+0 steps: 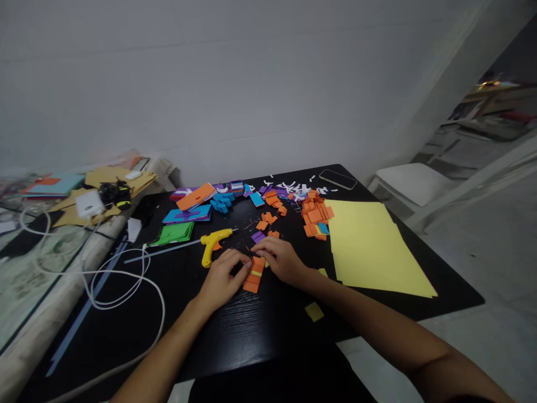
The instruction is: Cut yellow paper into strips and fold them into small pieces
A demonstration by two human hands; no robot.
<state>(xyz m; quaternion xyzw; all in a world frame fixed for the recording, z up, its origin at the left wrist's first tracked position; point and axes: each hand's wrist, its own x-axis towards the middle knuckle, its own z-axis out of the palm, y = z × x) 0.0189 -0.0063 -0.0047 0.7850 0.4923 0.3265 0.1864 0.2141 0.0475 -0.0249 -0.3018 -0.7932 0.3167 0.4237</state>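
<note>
Both hands at work over a black table [235,341], centre of the frame. Between them, just below centre: orange folded piece [254,274], a yellow band across its middle, lying at a slant.

Left hand [222,277] comes in from lower left. Thumb and fingers curled, tips close together and touching the piece at its upper left edge; from where I stand I cannot tell whether they pinch it or only steady it. Right hand [283,260], just right of the piece, fingers bent and reaching left past its top edge. What its fingertips hold, if anything, I can't make out.

Yellow glue gun [213,243] on its side just above the left hand, nozzle toward the right. Purple piece [258,237] just above the right hand's fingertips. More small orange pieces [274,201] trail upward from there; a thicker orange heap [315,211] sits right of centre, touching or nearly touching large yellow sheets [373,246]. White paper scraps [296,190] strewn behind, toward the back edge; a phone [338,179] lies flat at the table's far right corner. Small yellow square [314,312] below the right forearm.

Left of centre: green stack [174,233], blue folded paper [187,214] behind it, orange packet [196,196] leaning above. White cable [161,313] loops through the lower left.
</note>
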